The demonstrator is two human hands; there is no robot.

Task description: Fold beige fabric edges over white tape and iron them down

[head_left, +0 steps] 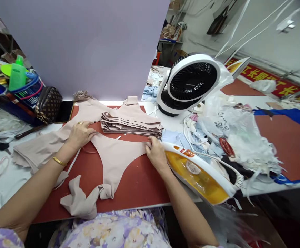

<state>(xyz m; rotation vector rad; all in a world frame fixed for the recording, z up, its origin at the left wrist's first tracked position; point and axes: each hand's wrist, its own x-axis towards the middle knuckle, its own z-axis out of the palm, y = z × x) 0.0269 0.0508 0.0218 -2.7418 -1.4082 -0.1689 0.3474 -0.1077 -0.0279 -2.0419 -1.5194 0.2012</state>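
A beige panty-shaped fabric piece [116, 155] lies spread on the red-brown work surface [142, 186]. My left hand [79, 135] pinches its upper left corner, fingers closed. At the opposite corner, my right hand [156, 153] grips the fabric between thumb and fingers. Just behind it sits a stack of folded beige fabric pieces [130, 125]. More beige cloth [43, 146] is heaped under and left of my left forearm. A crumpled beige piece [80, 199] rests near the front edge, touching the narrow lower end of the spread piece.
An orange and white steam iron [196, 172] stands right beside my right forearm. Behind it are a white and black fan [191, 82] and plastic bags [232, 131] with scraps. On the left are a brown pouch [49, 103] and a basket [31, 91] holding a green bottle [17, 75].
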